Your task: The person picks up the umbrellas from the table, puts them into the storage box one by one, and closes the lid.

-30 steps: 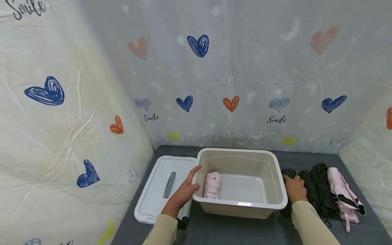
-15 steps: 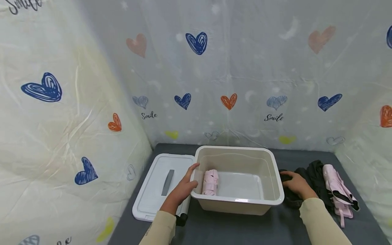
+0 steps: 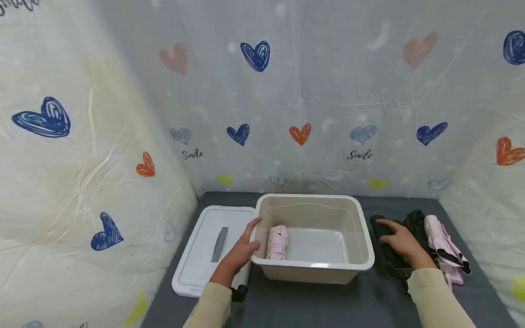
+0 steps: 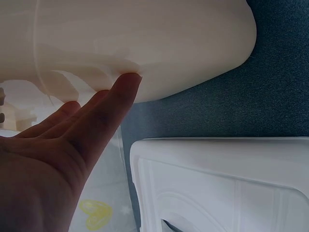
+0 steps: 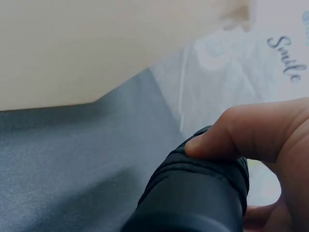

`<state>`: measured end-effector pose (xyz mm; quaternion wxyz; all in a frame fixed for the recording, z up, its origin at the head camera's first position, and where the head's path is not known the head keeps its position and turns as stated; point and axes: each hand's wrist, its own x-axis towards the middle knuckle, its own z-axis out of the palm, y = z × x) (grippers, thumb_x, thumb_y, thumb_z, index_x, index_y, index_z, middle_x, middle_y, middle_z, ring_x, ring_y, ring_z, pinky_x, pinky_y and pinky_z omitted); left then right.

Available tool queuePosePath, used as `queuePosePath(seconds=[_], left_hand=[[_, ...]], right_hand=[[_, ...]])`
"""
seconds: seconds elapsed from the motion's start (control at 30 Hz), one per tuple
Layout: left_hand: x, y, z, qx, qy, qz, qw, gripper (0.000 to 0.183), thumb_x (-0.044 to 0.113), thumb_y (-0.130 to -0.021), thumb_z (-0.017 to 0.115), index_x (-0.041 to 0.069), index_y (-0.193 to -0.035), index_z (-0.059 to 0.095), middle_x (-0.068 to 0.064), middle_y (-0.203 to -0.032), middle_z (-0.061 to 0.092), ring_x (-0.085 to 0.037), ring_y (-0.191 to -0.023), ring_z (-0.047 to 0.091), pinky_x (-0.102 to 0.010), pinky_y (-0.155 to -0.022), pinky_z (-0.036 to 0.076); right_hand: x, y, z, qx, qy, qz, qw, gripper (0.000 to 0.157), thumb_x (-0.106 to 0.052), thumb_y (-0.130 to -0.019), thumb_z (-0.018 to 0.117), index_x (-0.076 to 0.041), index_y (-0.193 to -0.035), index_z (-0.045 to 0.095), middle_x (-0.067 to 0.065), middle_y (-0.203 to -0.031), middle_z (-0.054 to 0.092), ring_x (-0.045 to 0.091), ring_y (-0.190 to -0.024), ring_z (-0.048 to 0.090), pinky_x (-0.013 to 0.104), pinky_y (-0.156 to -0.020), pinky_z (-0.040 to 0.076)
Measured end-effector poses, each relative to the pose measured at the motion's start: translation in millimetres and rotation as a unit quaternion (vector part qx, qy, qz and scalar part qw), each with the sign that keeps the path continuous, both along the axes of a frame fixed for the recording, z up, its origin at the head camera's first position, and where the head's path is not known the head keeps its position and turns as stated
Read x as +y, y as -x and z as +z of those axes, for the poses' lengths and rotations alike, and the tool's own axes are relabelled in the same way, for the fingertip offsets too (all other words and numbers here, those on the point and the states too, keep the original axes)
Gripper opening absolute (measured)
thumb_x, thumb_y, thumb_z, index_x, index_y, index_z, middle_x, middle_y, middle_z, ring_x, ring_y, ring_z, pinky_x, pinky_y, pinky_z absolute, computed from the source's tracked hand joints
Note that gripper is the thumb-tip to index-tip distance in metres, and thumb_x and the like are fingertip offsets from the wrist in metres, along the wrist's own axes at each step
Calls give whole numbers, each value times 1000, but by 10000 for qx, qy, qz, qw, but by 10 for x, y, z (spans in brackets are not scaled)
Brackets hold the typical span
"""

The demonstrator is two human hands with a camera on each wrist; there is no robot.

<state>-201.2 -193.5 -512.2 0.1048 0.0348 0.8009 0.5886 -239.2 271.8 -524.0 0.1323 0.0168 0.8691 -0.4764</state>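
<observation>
My left hand (image 3: 239, 250) rests at the left side of a beige plastic bin (image 3: 307, 273). In the left wrist view its straight fingers (image 4: 104, 121) touch the bin's outer wall. Inside the bin, a pink folded umbrella (image 3: 277, 242) stands against the left end. To the bin's right, my right hand (image 3: 404, 243) grips a black folded umbrella (image 3: 385, 253). The right wrist view has the thumb (image 5: 212, 145) pressed on the umbrella's wrapped cloth, with the other fingers mostly hidden behind it.
A white lid (image 3: 201, 255) with a grey handle lies left of the bin. Past my right hand lie more black folded cloth (image 3: 416, 223) and a loose pink umbrella (image 3: 440, 239) with black lining. A printed curtain (image 3: 307, 100) closes off the dark grey table's back.
My right hand has shifted right, away from the bin, and the black umbrella has moved with it, showing its ribbed end. The left hand stays at the bin; the head view has swung slightly right.
</observation>
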Motion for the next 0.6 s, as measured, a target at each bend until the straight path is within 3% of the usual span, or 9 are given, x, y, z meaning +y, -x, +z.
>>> queuePosePath(seconds=[0.1, 0.37, 0.6], left_hand=[[3, 7, -6, -59, 36, -15, 10000, 77, 5, -83, 44, 33, -151, 23, -17, -155, 25, -39, -125, 40, -54, -91, 42], [-12, 16, -27, -14, 97, -24, 9999, 76, 5, -83, 44, 33, -151, 24, -18, -154, 27, -40, -124, 40, -49, -90, 42], [-17, 9, -17, -4, 201, -24, 9998, 77, 5, -82, 43, 33, -151, 24, -17, -152, 29, -40, -122, 42, -45, -87, 42]], right_hand=[[-8, -22, 72, 98, -14, -14, 10000, 68, -7, -85, 57, -9, -150, 34, 32, -140, 37, 23, -74, 60, 37, -62, 51], [-25, -86, 311, 416, -304, 51, 9987, 69, -11, -86, 59, -13, -151, 34, 31, -142, 37, 26, -77, 57, 36, -61, 48], [-30, -146, 532, 751, -566, 14, 9956, 69, -17, -87, 62, -16, -151, 35, 33, -147, 34, 41, -111, 52, 36, -74, 49]])
